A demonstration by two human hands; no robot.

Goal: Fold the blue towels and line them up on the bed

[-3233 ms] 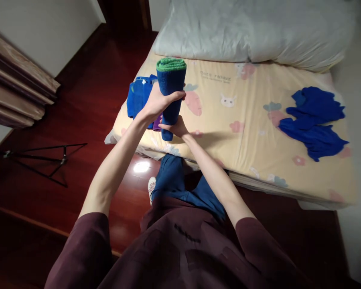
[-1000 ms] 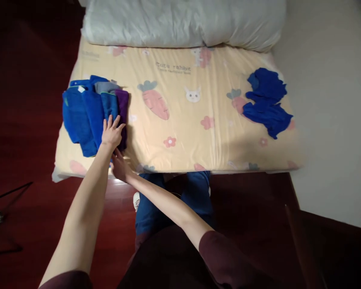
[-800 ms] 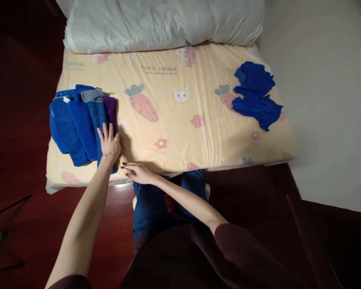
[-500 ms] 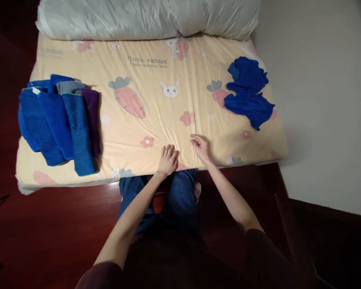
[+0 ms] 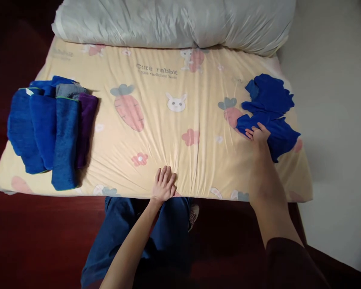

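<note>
My left hand (image 5: 164,184) lies flat on the front edge of the yellow bed sheet (image 5: 156,132), fingers spread and holding nothing. My right hand (image 5: 258,133) is over the near part of a crumpled blue cloth (image 5: 281,134) at the right of the bed. Its fingers are slightly bent and apart; whether they touch the fabric I cannot tell. Just behind lies another crumpled blue cloth (image 5: 269,92), which meets or overlaps the near one.
At the left of the bed lies a group of folded cloths: several blue ones (image 5: 65,140), a grey one (image 5: 69,91) and a purple one (image 5: 87,128). A pale rolled quilt (image 5: 168,24) runs along the back. A grey wall (image 5: 337,132) borders the right side.
My right hand has moved from the front middle of the bed rightward and forward to the blue cloth. My left hand stays at the front edge. The view has shifted slightly.
</note>
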